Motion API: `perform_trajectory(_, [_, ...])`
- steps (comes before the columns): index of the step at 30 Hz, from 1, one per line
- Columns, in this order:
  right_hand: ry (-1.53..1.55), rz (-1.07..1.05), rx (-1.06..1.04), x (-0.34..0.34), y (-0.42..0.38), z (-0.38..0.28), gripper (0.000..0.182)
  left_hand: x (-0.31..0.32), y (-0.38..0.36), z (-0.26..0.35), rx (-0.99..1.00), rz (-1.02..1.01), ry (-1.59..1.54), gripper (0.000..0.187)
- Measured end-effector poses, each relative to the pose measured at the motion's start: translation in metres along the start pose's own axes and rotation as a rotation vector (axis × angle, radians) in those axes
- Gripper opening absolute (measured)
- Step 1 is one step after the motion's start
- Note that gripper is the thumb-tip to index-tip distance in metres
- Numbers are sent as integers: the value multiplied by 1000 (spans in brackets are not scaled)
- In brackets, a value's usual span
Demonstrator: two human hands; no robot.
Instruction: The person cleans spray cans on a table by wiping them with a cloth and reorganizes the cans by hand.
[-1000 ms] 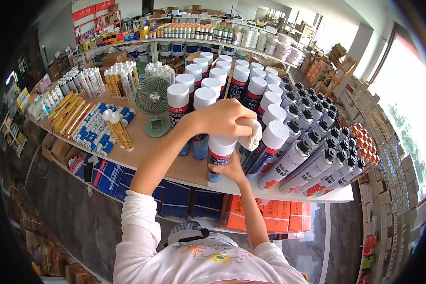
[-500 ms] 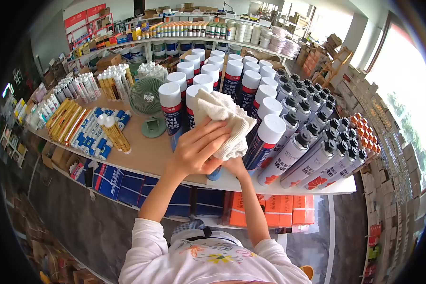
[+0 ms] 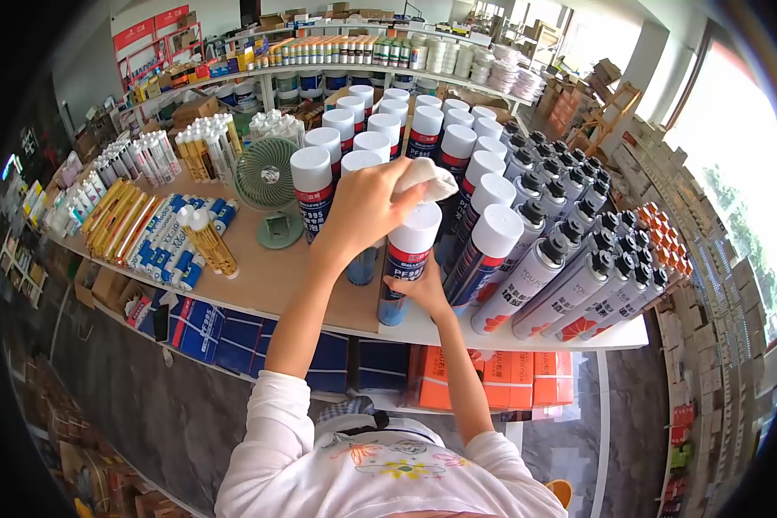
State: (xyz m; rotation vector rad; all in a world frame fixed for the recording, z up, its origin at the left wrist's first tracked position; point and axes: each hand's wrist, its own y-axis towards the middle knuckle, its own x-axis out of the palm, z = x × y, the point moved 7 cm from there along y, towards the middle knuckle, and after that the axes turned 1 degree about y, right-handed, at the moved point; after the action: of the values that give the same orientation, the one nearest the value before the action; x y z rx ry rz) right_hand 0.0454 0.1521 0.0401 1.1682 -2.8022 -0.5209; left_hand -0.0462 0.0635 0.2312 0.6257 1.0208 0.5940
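Left hand (image 3: pixel 367 203): fingers closed round a white cloth (image 3: pixel 427 177), held just above the can's cap.
Right hand (image 3: pixel 423 289): wrapped round the body of the spray can (image 3: pixel 406 259), steadying it.
Spray can: upright near the front edge of the desk (image 3: pixel 268 276), beside rows of like cans (image 3: pixel 457 147).
Method: judged best to grip low and wipe downward, keeping the can upright and clear of its neighbours.
Fan (image 3: pixel 268 177): stands to the left, apart.

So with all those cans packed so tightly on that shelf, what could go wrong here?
The blue spray can held by the right hand stands near the shelf's front edge; a slip might send it off. The left hand moves a white cloth just above the white-capped cans, which stand close together, so a snag could topple several.
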Motion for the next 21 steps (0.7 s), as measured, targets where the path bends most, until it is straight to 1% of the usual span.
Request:
perform_trajectory(1, [0, 1, -1, -1, -1, 1, 86, 4, -1, -12, -110, -48, -48, 33])
perform_trajectory(2, [-40, 0, 3, -1, -1, 3, 92, 9, -6, -14, -105, -48, -45, 33])
perform_trajectory(3, [-78, -2, 3, -1, 1, 3, 99, 6, -17, -17, -106, 113, -97, 28])
perform_trajectory(4, [-73, 3, -8, 0, 2, 3, 99, 1, -28, -17, -105, 272, -150, 24])
perform_trajectory(5, [-51, 1, -13, 0, 2, 3, 99, -3, -38, -10, -54, 433, -167, 20])
perform_trajectory(8, [-28, 3, 13, -1, 1, 9, 102, 0, -68, -9, -129, 488, -216, 20])
perform_trajectory(10, [17, -4, 16, -1, 1, 13, 103, 9, -87, -10, -117, 522, -286, 24])
perform_trajectory(11, [16, -1, 15, -1, 2, 14, 103, 8, -93, 1, -19, 558, -187, 27])
perform_trajectory(12, [17, 13, -38, -2, 3, 11, 103, 7, -101, 11, 75, 592, -85, 30])
perform_trajectory(13, [19, 26, -88, -3, 2, 10, 103, 17, -112, 8, 117, 588, -57, 32])
perform_trajectory(14, [-79, 29, -167, -4, 4, 13, 96, 27, -122, 14, 204, 606, 71, 27])
perform_trajectory(15, [-93, -49, -142, -4, 3, 28, 88, 39, -133, 14, 256, 597, 115, 26])
perform_trajectory(17, [-102, -34, -180, -6, -5, 33, 67, 50, -144, 23, 340, 579, 216, 25])
perform_trajectory(18, [-116, -72, -295, -11, -4, 58, 63, 53, -144, 30, 370, 568, 268, 25])
perform_trajectory(19, [-216, -45, -294, -11, -8, 63, 63, 51, -136, 39, 418, 558, 305, 23])
perform_trajectory(20, [-320, -58, -290, -11, -10, 68, 60, 50, -128, 46, 436, 464, 356, 20])
perform_trajectory(21, [-464, -74, -269, -7, -13, 65, 57, 48, -119, 53, 454, 420, 393, 19])
